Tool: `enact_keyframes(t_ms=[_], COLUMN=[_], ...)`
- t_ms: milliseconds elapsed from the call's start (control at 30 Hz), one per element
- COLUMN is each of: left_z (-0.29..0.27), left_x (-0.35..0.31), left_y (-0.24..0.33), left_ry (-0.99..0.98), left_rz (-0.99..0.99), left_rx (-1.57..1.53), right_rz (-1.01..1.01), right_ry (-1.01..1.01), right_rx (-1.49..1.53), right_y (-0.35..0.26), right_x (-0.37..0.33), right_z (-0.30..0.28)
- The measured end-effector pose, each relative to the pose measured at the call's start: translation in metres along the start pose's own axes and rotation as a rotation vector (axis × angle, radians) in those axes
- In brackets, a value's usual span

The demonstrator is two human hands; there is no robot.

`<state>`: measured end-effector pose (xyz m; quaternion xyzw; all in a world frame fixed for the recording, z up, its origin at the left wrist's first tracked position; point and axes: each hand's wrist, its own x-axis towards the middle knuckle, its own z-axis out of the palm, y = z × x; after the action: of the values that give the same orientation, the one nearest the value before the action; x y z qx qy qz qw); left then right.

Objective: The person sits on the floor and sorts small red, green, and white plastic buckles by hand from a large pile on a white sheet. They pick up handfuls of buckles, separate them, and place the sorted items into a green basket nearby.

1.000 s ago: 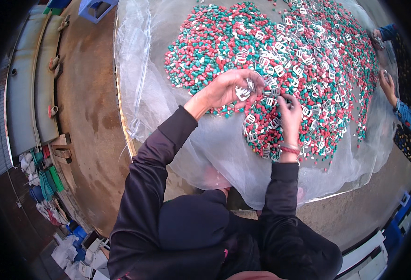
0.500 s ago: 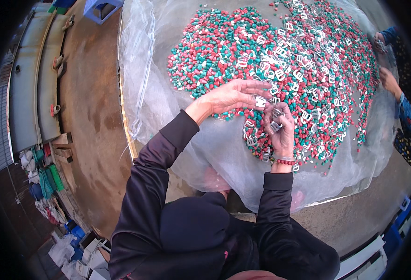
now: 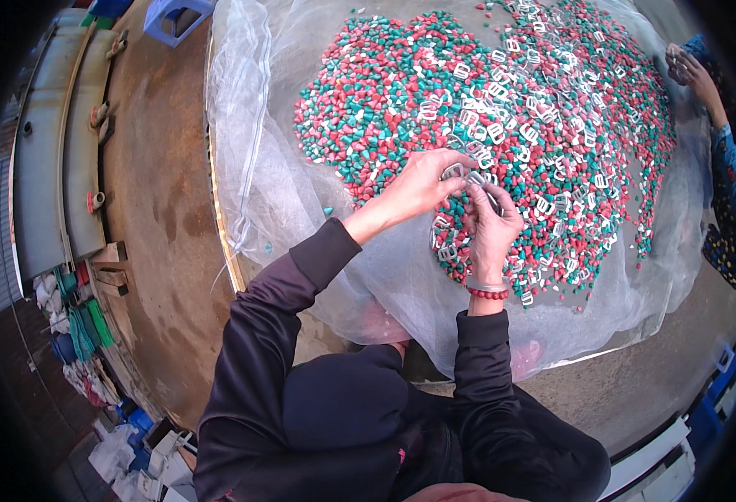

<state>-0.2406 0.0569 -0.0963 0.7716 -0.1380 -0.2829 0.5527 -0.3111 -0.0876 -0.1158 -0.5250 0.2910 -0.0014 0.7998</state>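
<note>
Head view, lower edge first: dark sleeves point(image 3: 255, 335) reach toward the centre of the frame, with a red bead bracelet point(image 3: 489, 294) at the right wrist. The right hand point(image 3: 492, 238) has its grip closed, thumb and fingers pinching silvery pieces point(image 3: 475, 179) near the tips; the curled fingers hide how many. Just up and left of it, the left hand point(image 3: 418, 182) pinches a metal buckle point(image 3: 452, 171) by its edge, slightly right of centre, perhaps so that most of its outline stays uncovered. Its long axis seems to slant from lower left to upper right; which face is turned up is too small to tell. Both grips sit above the pile's near side, probably so anything dropped lands there. Beyond, the pile point(image 3: 376, 100) of red and green cones, with loose buckles point(image 3: 544, 203) lying at many angles, spreads over sheer netting point(image 3: 368, 276), presumably laid across the tabletop point(image 3: 228, 247) to keep small pieces together. At upper right is a co-worker's hand point(image 3: 699, 81); at upper left, a blue stool point(image 3: 155, 27).
</note>
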Motion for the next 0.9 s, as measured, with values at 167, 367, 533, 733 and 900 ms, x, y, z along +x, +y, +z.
enact_keyframes(t_ms=[167, 367, 533, 733, 900], left_z=[-0.004, -0.002, -0.003, -0.012, -0.018], left_x=[-0.003, -0.008, -0.006, -0.013, -0.014], left_y=[-0.001, -0.011, -0.017, 0.021, 0.035], left_ry=[-0.140, -0.042, 0.031, -0.067, -0.119], left_rz=[-0.218, -0.158, 0.124, 0.108, -0.008], left_rx=[-0.575, -0.279, 0.020, 0.072, -0.151], right_rz=[0.204, 0.128, -0.089, -0.025, -0.105], right_ry=[-0.010, -0.108, -0.118, -0.245, -0.275], right_rx=[0.389, 0.255, -0.340, -0.137, -0.108], right_y=[-0.013, -0.007, -0.007, -0.033, -0.052], right_x=[-0.003, -0.004, 0.000, -0.007, -0.006], right_z=[0.008, 0.008, -0.004, 0.002, 0.006])
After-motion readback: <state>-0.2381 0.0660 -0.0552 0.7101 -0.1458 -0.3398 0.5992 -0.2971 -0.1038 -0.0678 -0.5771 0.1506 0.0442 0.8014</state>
